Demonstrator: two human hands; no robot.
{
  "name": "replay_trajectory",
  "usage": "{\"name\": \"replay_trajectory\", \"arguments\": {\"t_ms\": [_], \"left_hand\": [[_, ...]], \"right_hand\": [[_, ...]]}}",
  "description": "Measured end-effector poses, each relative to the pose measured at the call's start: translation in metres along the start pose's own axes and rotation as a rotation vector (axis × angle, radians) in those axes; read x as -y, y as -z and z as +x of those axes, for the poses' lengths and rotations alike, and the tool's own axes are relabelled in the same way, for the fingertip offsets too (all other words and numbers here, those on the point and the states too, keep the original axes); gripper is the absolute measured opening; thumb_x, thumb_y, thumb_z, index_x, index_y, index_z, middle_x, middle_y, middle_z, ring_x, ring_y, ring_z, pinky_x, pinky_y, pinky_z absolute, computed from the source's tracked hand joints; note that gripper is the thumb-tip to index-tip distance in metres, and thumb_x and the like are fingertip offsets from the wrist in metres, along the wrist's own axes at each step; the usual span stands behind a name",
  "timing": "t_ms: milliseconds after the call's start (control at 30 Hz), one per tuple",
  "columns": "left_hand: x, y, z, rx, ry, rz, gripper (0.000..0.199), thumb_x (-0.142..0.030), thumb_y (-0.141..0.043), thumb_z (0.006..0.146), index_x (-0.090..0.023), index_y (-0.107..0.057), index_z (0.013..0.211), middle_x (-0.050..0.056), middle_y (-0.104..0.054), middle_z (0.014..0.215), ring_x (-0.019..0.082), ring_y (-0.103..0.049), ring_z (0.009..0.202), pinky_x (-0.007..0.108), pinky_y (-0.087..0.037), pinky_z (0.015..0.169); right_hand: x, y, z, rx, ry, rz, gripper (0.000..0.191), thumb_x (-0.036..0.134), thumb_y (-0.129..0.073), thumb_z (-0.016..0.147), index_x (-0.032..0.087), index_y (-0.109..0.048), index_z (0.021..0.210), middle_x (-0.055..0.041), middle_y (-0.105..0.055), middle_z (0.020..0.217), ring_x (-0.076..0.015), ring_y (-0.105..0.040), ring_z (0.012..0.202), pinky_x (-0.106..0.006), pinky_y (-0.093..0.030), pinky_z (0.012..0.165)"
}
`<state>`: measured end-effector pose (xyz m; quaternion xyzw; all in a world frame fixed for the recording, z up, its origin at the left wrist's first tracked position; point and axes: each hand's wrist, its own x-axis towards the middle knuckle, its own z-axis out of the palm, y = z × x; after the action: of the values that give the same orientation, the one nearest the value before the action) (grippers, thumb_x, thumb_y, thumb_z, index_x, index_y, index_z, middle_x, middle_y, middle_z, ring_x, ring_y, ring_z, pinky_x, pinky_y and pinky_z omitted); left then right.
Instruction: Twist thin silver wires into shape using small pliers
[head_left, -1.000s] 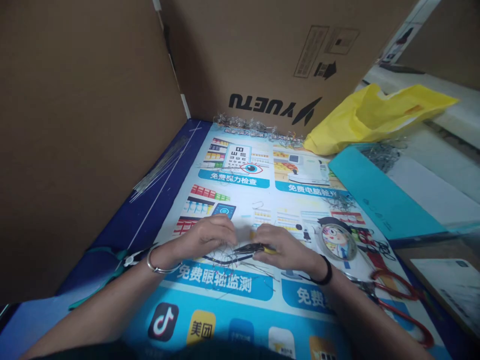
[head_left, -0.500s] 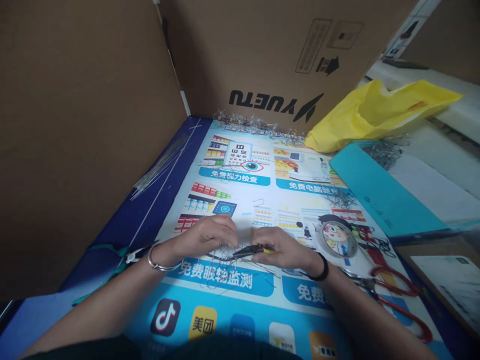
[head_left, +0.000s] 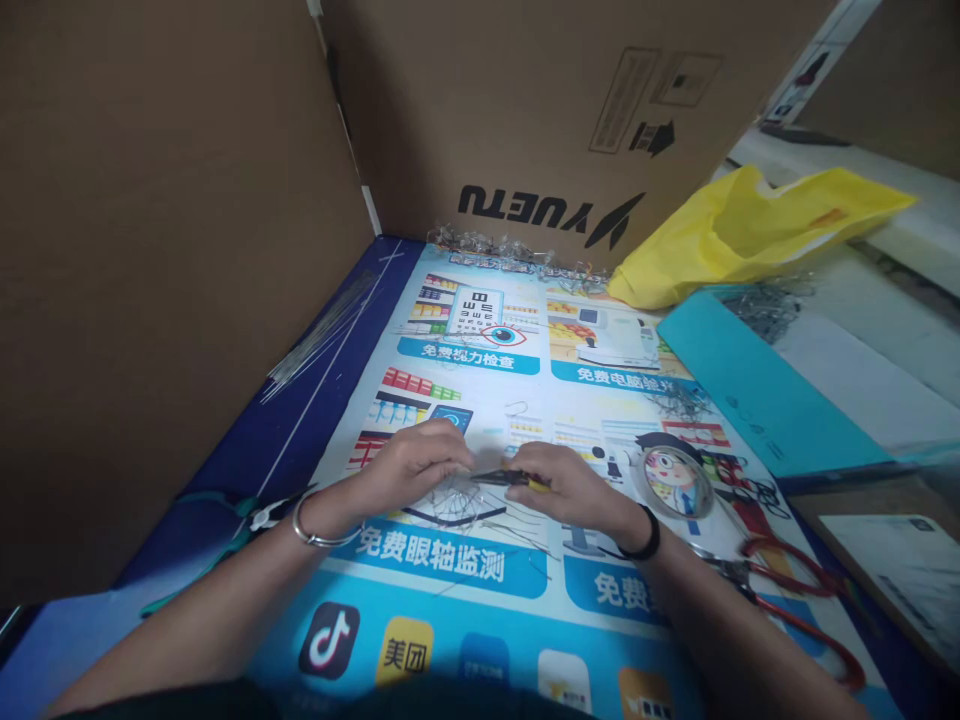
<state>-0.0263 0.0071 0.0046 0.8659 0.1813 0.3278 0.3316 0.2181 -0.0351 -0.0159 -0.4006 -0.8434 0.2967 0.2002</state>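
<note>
My right hand (head_left: 564, 485) is wrapped round a pair of black and yellow pliers (head_left: 510, 478), whose jaws point left toward my other hand. The fingers of my left hand (head_left: 424, 462) are pinched together beside the plier tips. Thin wire (head_left: 457, 500) tangles just below these fingers, over the printed poster (head_left: 555, 400); I cannot make out exactly which strand is held. Loose wire pieces (head_left: 517, 535) lie under the pliers. My left wrist carries a silver bangle, my right one a black band.
Cardboard walls (head_left: 540, 110) stand left and behind. Straight wires (head_left: 322, 335) and green-handled cutters (head_left: 225, 530) are at left. At right are a tape roll (head_left: 679, 480), red-handled scissors (head_left: 795, 580), a turquoise sheet (head_left: 772, 390), a yellow bag (head_left: 750, 235). Wire shapes (head_left: 510, 245) line the back.
The pliers and my right hand have risen slightly, with the jaws now closer to my left fingertips. My left hand has shifted a little up, and the tangled wire below it has moved.
</note>
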Motion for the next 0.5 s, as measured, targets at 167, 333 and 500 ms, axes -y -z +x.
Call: {"name": "replay_trajectory", "arguments": {"t_ms": [167,333,500], "left_hand": [[0.007,-0.006,-0.003,-0.152,0.086,0.151,0.012,-0.013,-0.053,0.086,-0.016,-0.064,0.089,0.006,-0.063,0.079,0.016,-0.058,0.077,0.027,-0.046,0.068],[0.008,-0.011,-0.003,-0.220,0.185,0.185,0.009,-0.015,-0.054,0.086,-0.016,-0.064,0.084,0.004,-0.061,0.077,0.015,-0.057,0.074,0.026,-0.046,0.066],[0.009,-0.014,-0.003,-0.215,0.245,0.167,0.010,-0.015,-0.054,0.085,-0.017,-0.063,0.082,0.003,-0.061,0.077,0.014,-0.057,0.074,0.026,-0.045,0.066]], "right_hand": [[-0.006,-0.003,0.001,-0.163,-0.198,-0.009,0.023,0.041,-0.054,0.083,0.018,-0.059,0.082,-0.0006,-0.056,0.070,-0.0129,-0.049,0.063,-0.024,-0.034,0.057],[0.004,-0.011,0.007,-0.237,-0.311,0.205,0.020,0.039,-0.056,0.081,0.019,-0.060,0.084,-0.0004,-0.060,0.075,-0.0138,-0.054,0.068,-0.024,-0.039,0.060],[0.011,-0.022,0.020,-0.320,-0.373,0.351,0.025,0.030,-0.060,0.075,0.021,-0.060,0.098,-0.0018,-0.065,0.091,-0.0163,-0.059,0.080,-0.027,-0.045,0.071]]}}
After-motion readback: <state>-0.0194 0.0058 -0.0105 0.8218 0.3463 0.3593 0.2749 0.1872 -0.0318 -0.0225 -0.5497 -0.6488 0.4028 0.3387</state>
